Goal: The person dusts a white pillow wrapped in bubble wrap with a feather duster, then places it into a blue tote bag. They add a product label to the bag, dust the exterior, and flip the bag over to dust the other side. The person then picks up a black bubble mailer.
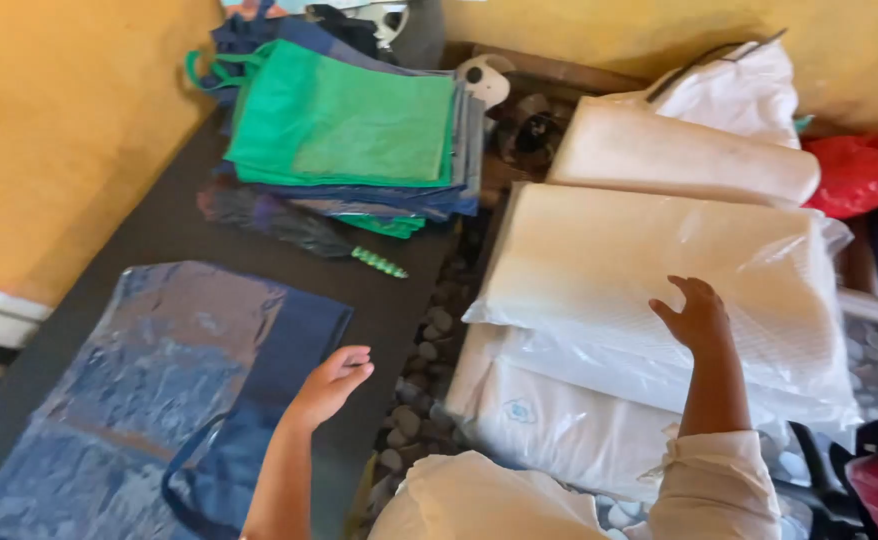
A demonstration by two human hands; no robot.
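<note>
Dark table (399, 300): blue bag (159, 400) near left hand (331, 382); right hand (697, 315) on plastic packs (599, 260).

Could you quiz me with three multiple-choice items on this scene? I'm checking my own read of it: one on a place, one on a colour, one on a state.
1. Where does the right hand rest?
A on the white plastic-wrapped bundle
B on the green bag
C on the wall

2. What colour is the top bag of the far pile?
A red
B green
C white

3. How is the left hand?
A gripping a handle
B open, holding nothing
C under the blue bag

Answers: 1 A, its fingers lie on the wrap. 2 B, plainly green. 3 B, it holds nothing beside the blue bag's edge.
</note>
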